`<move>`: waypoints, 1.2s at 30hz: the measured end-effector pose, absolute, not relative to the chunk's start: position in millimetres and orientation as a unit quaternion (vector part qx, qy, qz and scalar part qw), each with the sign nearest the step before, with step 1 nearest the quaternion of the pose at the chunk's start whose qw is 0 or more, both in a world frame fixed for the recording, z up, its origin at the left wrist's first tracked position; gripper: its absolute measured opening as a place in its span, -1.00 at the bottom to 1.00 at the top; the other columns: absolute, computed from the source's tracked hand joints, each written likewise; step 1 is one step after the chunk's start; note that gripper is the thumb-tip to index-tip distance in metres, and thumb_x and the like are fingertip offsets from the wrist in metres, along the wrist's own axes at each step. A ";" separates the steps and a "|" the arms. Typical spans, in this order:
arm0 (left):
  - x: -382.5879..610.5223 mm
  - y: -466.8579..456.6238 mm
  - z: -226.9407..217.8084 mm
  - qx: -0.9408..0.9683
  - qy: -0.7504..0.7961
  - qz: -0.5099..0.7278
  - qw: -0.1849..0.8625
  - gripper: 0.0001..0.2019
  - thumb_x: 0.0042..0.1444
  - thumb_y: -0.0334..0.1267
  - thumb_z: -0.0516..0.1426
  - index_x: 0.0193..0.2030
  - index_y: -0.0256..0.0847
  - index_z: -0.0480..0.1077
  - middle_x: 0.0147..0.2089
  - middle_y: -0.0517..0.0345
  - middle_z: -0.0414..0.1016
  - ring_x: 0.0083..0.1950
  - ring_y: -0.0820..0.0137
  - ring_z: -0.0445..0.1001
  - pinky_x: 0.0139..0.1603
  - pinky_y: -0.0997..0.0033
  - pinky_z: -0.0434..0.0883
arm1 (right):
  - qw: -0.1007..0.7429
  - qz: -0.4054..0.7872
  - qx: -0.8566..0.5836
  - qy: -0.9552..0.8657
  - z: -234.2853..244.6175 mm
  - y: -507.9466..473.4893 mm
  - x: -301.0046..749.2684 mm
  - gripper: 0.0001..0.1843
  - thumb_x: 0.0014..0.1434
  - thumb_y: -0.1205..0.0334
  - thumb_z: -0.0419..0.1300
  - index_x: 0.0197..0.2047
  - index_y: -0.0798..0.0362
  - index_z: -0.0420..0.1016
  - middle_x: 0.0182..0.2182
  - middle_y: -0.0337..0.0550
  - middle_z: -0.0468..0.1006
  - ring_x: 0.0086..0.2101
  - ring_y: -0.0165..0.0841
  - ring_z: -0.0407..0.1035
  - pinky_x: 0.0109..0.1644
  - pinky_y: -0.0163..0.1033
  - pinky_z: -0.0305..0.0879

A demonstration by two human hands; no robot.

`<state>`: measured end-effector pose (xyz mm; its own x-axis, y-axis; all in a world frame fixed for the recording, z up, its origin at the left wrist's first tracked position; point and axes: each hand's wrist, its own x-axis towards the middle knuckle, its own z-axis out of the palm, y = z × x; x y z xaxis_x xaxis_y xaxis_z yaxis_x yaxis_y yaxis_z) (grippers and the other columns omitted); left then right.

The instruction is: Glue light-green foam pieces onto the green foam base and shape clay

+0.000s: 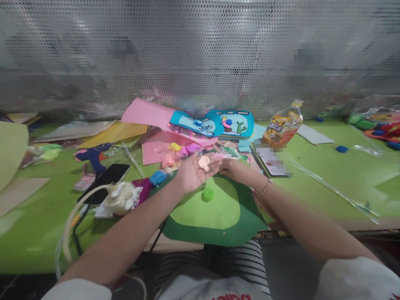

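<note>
My left hand (192, 171) lies palm up over the green table (40, 233), fingers spread, with a flattened peach-coloured lump of clay (204, 162) resting on the palm. My right hand (229, 168) reaches in from the right, its fingertips pinched together at the edge of that peach clay. Below both hands lies a dark green felt shape (246, 225) with a lighter green patch (215, 210) on it. A small green clay ball (207, 194) sits on that patch, just under my left wrist.
Behind the hands are pink paper sheets (146, 113), small bags of coloured clay (175, 154) and a blue craft piece (215, 123). A blue glue gun (93, 156), a black phone (108, 177) and a white toy (121, 198) lie left. A plastic bottle (284, 125) lies right.
</note>
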<state>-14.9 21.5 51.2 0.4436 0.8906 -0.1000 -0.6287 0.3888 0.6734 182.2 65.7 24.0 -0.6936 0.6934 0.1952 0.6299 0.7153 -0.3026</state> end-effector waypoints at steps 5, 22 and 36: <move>-14.4 21.6 49.2 0.305 0.278 0.499 0.762 -0.69 0.16 -0.47 0.00 0.04 -0.41 0.33 -0.03 -0.17 0.51 0.02 0.36 0.48 0.13 0.42 0.35 | 0.141 0.083 -0.368 -0.915 27.4 64.0 184.4 -0.87 0.13 0.39 0.10 -0.34 0.11 0.47 -0.32 -0.10 0.44 -0.36 -0.40 0.32 -0.29 -0.32 0.19; -17.3 21.3 44.1 0.392 0.332 0.501 0.696 -0.50 0.02 0.11 0.14 -0.65 -0.26 0.14 -0.82 0.42 -0.06 -0.82 0.69 -0.10 -0.80 0.67 -0.12 | 0.229 0.112 -0.382 -0.888 25.8 60.9 175.5 -0.90 0.13 0.37 0.07 -0.39 0.09 0.38 -0.42 -0.16 0.46 -0.39 -0.39 0.31 -0.30 -0.31 0.18; -12.0 19.6 47.6 0.331 0.281 0.502 0.748 -0.51 0.00 -0.68 0.02 0.05 -0.19 0.18 -0.18 0.05 0.50 -0.39 0.59 0.46 -0.37 0.62 0.38 | 0.471 0.551 -0.336 -0.601 35.9 57.7 166.2 -0.76 -0.03 0.12 0.30 -0.34 0.08 0.41 -0.48 -0.29 0.42 -0.46 -0.49 0.31 -0.38 -0.34 0.23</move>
<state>-12.0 19.6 47.6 0.3380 0.9370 -0.0879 -0.5649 0.2767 0.7774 166.2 57.7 35.9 -0.3296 0.9235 0.1964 -0.1150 0.1672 -0.9792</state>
